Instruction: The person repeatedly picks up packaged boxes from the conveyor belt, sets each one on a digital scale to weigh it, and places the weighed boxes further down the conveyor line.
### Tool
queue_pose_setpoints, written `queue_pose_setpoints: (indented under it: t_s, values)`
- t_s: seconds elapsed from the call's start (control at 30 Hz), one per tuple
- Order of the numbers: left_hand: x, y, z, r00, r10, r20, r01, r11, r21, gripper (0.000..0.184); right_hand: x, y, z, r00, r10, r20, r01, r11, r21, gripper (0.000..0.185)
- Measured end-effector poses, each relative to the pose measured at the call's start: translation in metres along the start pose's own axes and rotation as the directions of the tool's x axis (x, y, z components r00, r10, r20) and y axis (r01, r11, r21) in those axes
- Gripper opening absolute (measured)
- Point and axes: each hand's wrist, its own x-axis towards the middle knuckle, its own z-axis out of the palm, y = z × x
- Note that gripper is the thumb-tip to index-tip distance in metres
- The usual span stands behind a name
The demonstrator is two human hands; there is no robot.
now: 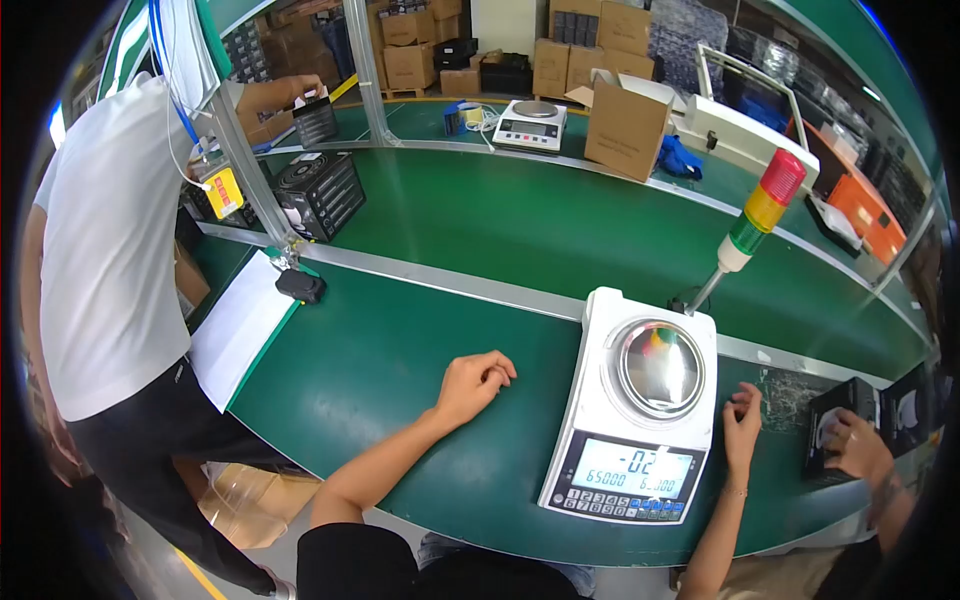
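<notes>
So, two bare hands, both out over the green counter (pixel 390 350). The left grip (pixel 480 388) is curled loosely with nothing held, left of the scale (pixel 640 400). The right grip (pixel 742 415) is also loosely curled and empty, just beside the scale's other side. Exact contact with the counter can't be told there.

One scale is set between them, with one round shiny pan (pixel 660 368) and one lit display (pixel 632 468). "65000" can be read at lower left; the top number starts "-0" and is part-blurred by glare, same with the lower right one. Digit keys (pixel 597 502) are printed below. Behind it, one signal light (pixel 763 210) is mounted, three colours stacked: red, yellow, green.

To the right, one black box (pixel 838 430) is being touched by another person's hand (pixel 858 447). To the left, white paper (pixel 240 325) is laid out with one small black device (pixel 301 287) by its top corner. One yellow tag (pixel 224 192) is hung on the post, red print too small to read. Near it, one bigger black carton (pixel 322 195) is seen, and a smaller black box (pixel 315 118) is held by a second person (pixel 115 250).

Farther back, a second scale (pixel 531 125) is parked beside one opened brown carton (pixel 628 130), its print unreadable.
</notes>
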Motion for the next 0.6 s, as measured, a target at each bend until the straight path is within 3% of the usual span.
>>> queue_pose_setpoints:
  t_s: [0.1, 0.43, 0.6]
  values:
    - [0.002, -0.003, 0.001, 1.0, 0.001, 0.029, 0.0, 0.999, -0.034, 0.022, -0.004, -0.001, -0.003, 0.94, -0.315, 0.132, 0.338, 0.911, -0.236, 0.03]
    - [0.001, -0.002, 0.001, 0.999, 0.021, 0.043, -0.023, 0.999, 0.042, 0.022, -0.004, -0.012, 0.003, 0.961, -0.275, 0.006, 0.273, 0.949, -0.159, 0.02]
    - [0.001, 0.002, 0.002, 0.999, 0.027, 0.045, -0.029, 0.998, 0.053, 0.025, -0.004, -0.012, 0.003, 0.95, -0.311, 0.018, 0.309, 0.933, -0.184, 0.015]
